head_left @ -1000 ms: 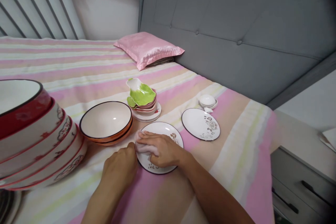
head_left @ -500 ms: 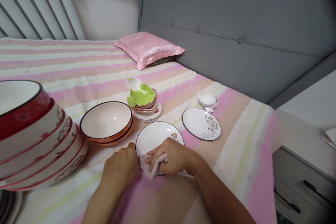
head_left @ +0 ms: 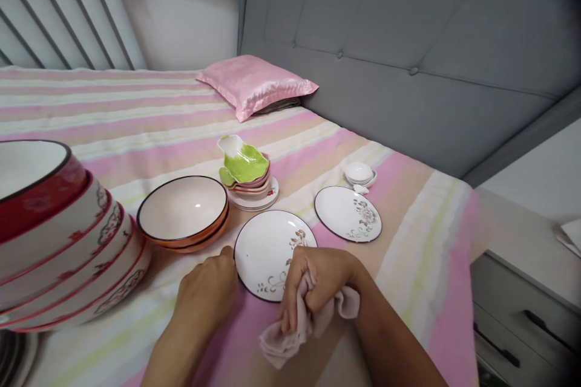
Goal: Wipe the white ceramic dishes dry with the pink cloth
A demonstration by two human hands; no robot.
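Observation:
A white plate point(head_left: 265, 245) with a dark rim and brown flower pattern lies on the striped bedspread in front of me. My left hand point(head_left: 211, 284) is closed at its left edge, thumb against the rim; the other fingertips are hidden. In my right hand point(head_left: 318, 278) a pale pink cloth point(head_left: 290, 338) is bunched up, its ends hanging over the plate's lower right edge. A second flowered plate point(head_left: 338, 211) lies further right. Left of my plate stand nested orange bowls point(head_left: 181, 211).
Tall red and white bowls point(head_left: 59, 242) are stacked at the left. Leaf-shaped green dishes point(head_left: 245, 163) sit on small saucers point(head_left: 261, 198). Small white dishes point(head_left: 358, 173) stand behind the second plate. A pink pillow point(head_left: 258, 84) lies by the grey headboard point(head_left: 385, 42); a nightstand point(head_left: 521, 314) is at right.
My right hand has moved right and toward me with the cloth, off the plate's middle, uncovering more of the flower pattern. My left hand has stayed at the plate's edge.

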